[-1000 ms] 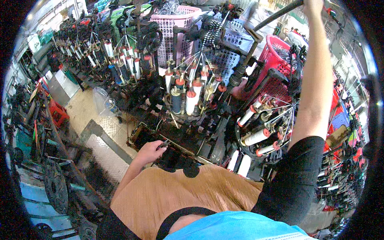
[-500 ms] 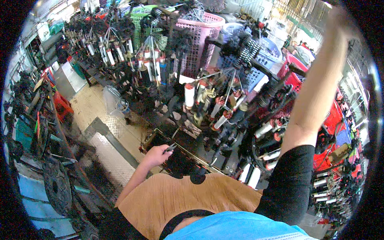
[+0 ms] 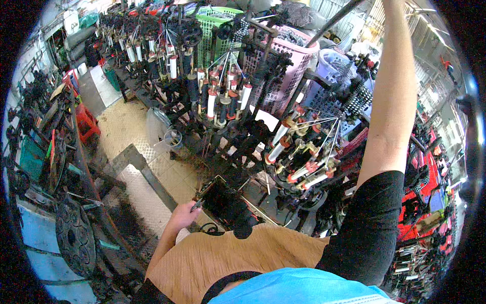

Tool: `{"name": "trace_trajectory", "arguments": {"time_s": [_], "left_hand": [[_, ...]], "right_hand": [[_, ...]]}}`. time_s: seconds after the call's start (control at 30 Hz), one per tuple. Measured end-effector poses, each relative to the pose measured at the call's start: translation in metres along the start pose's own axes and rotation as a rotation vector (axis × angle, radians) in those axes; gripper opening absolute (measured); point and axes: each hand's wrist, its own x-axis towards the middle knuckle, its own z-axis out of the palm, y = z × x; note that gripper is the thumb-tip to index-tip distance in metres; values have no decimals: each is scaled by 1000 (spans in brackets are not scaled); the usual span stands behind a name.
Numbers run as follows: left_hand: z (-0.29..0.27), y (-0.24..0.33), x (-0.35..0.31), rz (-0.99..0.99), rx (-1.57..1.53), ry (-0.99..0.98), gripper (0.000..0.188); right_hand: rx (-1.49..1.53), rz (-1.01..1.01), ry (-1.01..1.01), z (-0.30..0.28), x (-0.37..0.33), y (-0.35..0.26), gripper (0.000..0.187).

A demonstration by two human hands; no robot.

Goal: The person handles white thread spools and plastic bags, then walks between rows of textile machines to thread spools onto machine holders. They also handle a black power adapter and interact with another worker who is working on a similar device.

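My left hand (image 3: 183, 216) is closed around small dark snips (image 3: 197, 204), low in front of my body and beside a dark open metal box (image 3: 221, 200) on the machine. My right arm (image 3: 391, 109) stretches far up past the top edge of the picture, so its hand is cut off. Left of that arm stands a braiding machine with white, red-ended bobbins (image 3: 276, 151) and thin metal rods fanning down over them. A slanting metal bar (image 3: 334, 21) rises close to the raised arm.
Pink (image 3: 288, 66), green (image 3: 215, 38) and pale blue (image 3: 331, 66) perforated baskets stand behind the machines. A clear bag and a small bucket (image 3: 173, 139) sit in the aisle by the metal floor plate (image 3: 144, 195). A round dark disc (image 3: 76, 234) leans at left.
The view has turned, shifting machines and baskets to the right. My right hand has gone up out of the picture. My left hand has moved slightly left and down, still holding the snips.
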Motion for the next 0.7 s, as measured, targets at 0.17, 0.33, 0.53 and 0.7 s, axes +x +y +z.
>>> {"name": "trace_trajectory", "arguments": {"time_s": [0.17, 0.33, 0.53, 0.7], "left_hand": [[0, 0, 18, 64, -91, 59, 21], [4, 3, 41, 284, 29, -14, 20], [8, 43, 78, 234, -27, -347, 18], [48, 131, 112, 654, 180, -589, 21]], "right_hand": [[-34, 14, -3, 15, -18, 3, 52], [-32, 33, 73, 8, -69, 5, 53], [103, -175, 251, -108, -36, -77, 54], [56, -527, 354, -295, -32, -222, 54]]}}
